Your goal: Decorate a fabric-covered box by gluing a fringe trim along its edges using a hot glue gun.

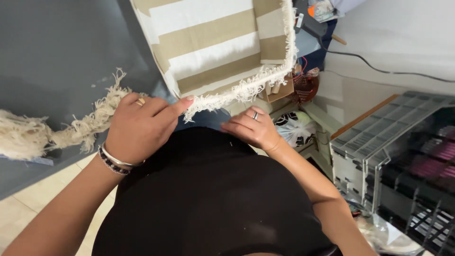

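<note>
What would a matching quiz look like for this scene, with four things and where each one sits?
Things:
1. left hand
2. right hand
3. striped cloth
4. clear rack

Places:
A. far right of the view
B. top centre, tan and white
C. pinching the fringe trim at the cloth's corner
D. resting below the cloth's fringed edge, a ring on one finger

Pairs: 1-C, 2-D, 3-B, 4-A
</note>
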